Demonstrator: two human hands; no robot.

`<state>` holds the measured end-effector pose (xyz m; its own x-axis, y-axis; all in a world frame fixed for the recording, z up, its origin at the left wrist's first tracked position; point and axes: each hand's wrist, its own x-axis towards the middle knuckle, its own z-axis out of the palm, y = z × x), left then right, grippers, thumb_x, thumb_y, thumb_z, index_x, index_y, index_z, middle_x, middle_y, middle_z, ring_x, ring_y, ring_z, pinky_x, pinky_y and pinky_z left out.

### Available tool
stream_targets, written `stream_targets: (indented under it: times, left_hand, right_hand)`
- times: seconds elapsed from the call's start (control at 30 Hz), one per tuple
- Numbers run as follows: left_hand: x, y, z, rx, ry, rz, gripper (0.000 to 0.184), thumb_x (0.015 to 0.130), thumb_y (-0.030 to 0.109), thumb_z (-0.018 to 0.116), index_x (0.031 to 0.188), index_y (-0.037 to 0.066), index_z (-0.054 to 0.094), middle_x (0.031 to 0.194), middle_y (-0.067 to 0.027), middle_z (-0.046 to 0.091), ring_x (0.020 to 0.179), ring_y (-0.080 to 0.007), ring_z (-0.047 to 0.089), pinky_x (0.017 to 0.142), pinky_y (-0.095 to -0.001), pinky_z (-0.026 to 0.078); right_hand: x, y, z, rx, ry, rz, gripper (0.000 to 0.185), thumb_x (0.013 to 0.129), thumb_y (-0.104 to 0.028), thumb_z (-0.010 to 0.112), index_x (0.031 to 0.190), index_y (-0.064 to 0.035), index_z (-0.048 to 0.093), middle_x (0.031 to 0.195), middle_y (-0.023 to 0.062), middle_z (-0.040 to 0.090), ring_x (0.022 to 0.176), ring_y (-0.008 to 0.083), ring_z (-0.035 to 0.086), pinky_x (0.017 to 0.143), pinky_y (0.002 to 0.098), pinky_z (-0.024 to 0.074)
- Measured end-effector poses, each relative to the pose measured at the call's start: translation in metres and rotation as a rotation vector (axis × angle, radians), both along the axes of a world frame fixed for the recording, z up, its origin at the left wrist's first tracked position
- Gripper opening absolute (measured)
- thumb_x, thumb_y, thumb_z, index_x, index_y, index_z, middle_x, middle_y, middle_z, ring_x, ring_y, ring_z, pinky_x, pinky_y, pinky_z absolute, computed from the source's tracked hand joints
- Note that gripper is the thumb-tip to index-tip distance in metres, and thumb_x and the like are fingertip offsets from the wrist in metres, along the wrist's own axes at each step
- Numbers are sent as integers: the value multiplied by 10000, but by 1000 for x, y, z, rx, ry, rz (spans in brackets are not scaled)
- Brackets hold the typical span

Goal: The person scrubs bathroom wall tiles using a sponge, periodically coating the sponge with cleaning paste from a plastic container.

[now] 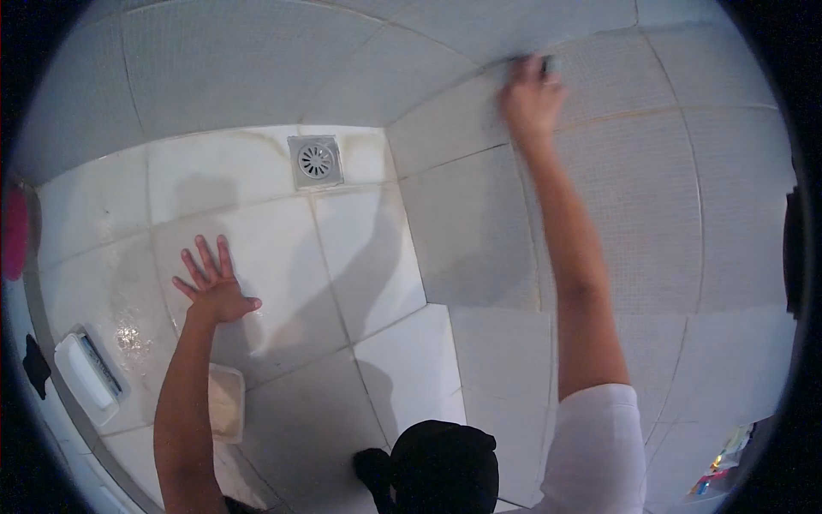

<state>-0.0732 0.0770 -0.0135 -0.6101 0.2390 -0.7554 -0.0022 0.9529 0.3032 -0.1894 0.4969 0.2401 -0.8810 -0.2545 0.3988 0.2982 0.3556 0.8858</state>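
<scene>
My left hand [216, 295] lies flat on the white floor tiles [257, 236], its fingers spread and nothing in them. High on the right, my right hand [533, 101] presses against the tiled wall [599, 171] near the corner, its fingers curled. A small object, dark and pale grey [549, 65], shows at those fingertips; motion blur hides what kind it is. Dark grime streaks the grout line beside that hand. A square metal floor drain [317, 161] sits between the two hands, close to the far wall.
A white plastic box [88, 377] stands on the floor at left. A pale tub [241, 404] with tan contents is beside my left forearm. Something pink [14, 231] is at the left edge. Colourful packets [726, 458] show at lower right. My dark-clothed knee [445, 467] is below.
</scene>
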Motion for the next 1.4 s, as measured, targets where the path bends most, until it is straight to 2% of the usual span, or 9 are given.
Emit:
stream_targets:
  times: [0.13,0.23,0.47,0.77,0.87,0.93,1.03,1.23,1.4]
  left_hand:
    - [1,-2,5,39,-19,10,1345,625,503,768,1425,134,-249,1449,-211,-339,1307,-482,-303,972,-737,-71]
    - [1,-3,7,49,-15,14,1344,628,500,768,1423,134,-252,1447,-213,-341,1303,-482,-309,972,-735,-72]
    - [1,2,5,-5,-13,-1,1339,642,498,763,1418,118,-259,1440,-228,-345,1304,-477,-312,971,-732,-87]
    - [4,0,-5,36,17,11,1393,585,543,784,1424,131,-250,1441,-230,-343,1300,-489,-307,950,-759,-51]
    - [2,-2,7,45,19,28,1369,606,532,772,1425,129,-248,1447,-228,-331,1313,-481,-293,967,-744,-60]
    - [4,-2,1,30,14,18,1375,600,537,773,1426,128,-247,1451,-230,-324,1314,-484,-287,967,-747,-53]
    - [4,0,-13,29,28,25,1441,556,574,800,1415,122,-265,1428,-245,-354,1281,-501,-328,943,-757,-70]
    - [1,8,-8,-63,23,-23,1436,574,612,779,1407,100,-272,1424,-279,-334,1268,-543,-308,920,-782,-35]
    - [4,5,-14,-50,41,-15,1450,560,628,782,1404,114,-279,1429,-276,-328,1270,-551,-297,912,-789,-22]
  right_hand:
    - [45,-6,-99,-204,-498,-149,431,810,-244,561,1216,-100,566,1399,85,399,1188,315,430,956,503,347]
    - [58,-6,-45,-278,-550,-100,431,780,-219,601,1208,-175,576,1390,62,413,1176,303,444,934,508,371]
    - [20,9,163,66,475,154,525,772,-332,625,1271,-215,510,1355,58,444,1114,359,482,862,528,394]
    - [0,-4,18,40,62,-72,612,791,-270,610,1327,-16,456,1402,226,368,1144,399,465,904,481,400]
    - [14,-46,52,-537,-313,-168,620,767,-206,647,1321,-3,457,1391,249,367,1144,386,476,932,474,395]
    - [15,-42,76,-1052,103,130,668,745,-148,670,1338,24,416,1357,258,390,1174,380,469,990,455,375]
    - [-4,-50,87,-1177,507,635,683,763,-80,623,1371,45,339,1354,259,388,1232,375,424,1042,445,333]
    - [-64,-99,-134,-1549,547,300,779,773,26,524,1443,43,127,1381,350,275,1281,453,323,1073,415,275]
    - [-34,-95,-160,-2174,579,281,718,798,-29,547,1424,58,206,1414,289,318,1330,429,269,1095,410,241]
